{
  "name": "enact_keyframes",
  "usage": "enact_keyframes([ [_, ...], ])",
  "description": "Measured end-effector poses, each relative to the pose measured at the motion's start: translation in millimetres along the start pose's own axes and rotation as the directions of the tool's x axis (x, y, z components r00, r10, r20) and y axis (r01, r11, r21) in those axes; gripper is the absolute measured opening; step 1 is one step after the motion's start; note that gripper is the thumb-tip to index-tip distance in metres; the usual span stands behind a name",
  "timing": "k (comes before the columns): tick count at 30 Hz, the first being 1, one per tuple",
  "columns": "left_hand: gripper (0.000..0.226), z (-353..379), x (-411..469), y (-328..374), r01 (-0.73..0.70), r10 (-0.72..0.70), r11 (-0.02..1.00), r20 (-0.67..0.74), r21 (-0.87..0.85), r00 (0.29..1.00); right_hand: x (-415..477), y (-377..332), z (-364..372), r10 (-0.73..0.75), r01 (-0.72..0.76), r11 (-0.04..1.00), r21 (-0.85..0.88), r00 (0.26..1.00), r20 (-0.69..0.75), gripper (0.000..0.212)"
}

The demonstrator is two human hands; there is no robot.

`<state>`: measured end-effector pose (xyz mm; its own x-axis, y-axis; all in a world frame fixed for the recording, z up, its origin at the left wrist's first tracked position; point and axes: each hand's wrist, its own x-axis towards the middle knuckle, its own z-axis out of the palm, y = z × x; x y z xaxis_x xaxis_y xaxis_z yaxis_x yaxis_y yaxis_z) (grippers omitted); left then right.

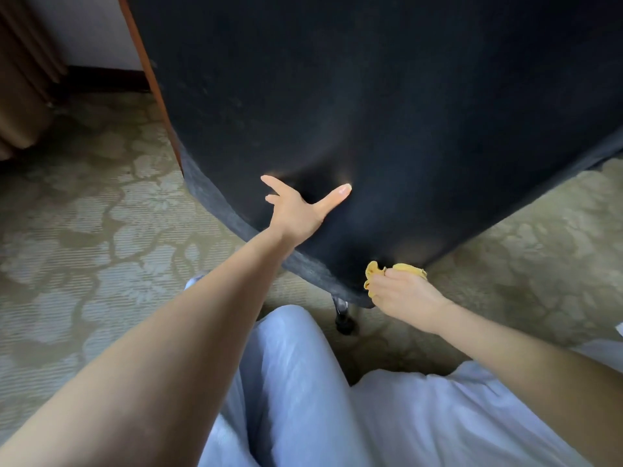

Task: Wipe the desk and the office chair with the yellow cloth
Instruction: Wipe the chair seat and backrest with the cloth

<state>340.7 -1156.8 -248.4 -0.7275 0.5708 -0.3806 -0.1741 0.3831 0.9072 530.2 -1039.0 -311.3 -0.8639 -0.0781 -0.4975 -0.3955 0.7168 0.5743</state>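
The office chair [387, 106] fills the upper middle of the head view as a large dark upholstered surface with a wooden edge on its left. My left hand [298, 210] rests flat on this dark fabric, fingers spread and thumb out to the right, holding nothing. My right hand [401, 291] is closed around the bunched yellow cloth [372, 273] and presses it against the chair's lower front edge. Part of the cloth is hidden under my fingers. The desk is out of view.
A black caster leg [344, 318] of the chair shows just below its edge. Patterned green-beige carpet [101, 230] covers the floor. Brown curtains [23, 79] hang at the far left. My knees in light blue trousers [303, 382] are close under the chair.
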Motion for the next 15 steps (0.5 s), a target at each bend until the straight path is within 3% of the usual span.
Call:
enact_keyframes([
  [5, 0.129, -4, -5, -4, -0.013, 0.012, 1.0, 0.062, 0.009, 0.998, -28, 34, -33, 0.071, -0.081, 0.996, -0.042, 0.978, -0.194, 0.02],
  [8, 0.107, -15, -7, -11, -0.036, 0.037, 0.999, 0.072, -0.012, 0.997, -28, 52, -55, 0.076, -0.108, 0.99, -0.09, 0.949, -0.306, 0.024],
  [12, 0.054, -41, -6, -22, -0.024, 0.023, 1.0, -0.088, -0.006, 0.996, -6, 73, -90, 0.106, -0.198, 0.974, -0.107, 0.823, -0.559, 0.02],
  [15, 0.045, -66, -6, -33, 0.003, -0.001, 1.0, -0.137, 0.009, 0.991, 26, 88, -122, 0.128, -0.257, 0.962, -0.087, 0.713, -0.69, 0.021],
])
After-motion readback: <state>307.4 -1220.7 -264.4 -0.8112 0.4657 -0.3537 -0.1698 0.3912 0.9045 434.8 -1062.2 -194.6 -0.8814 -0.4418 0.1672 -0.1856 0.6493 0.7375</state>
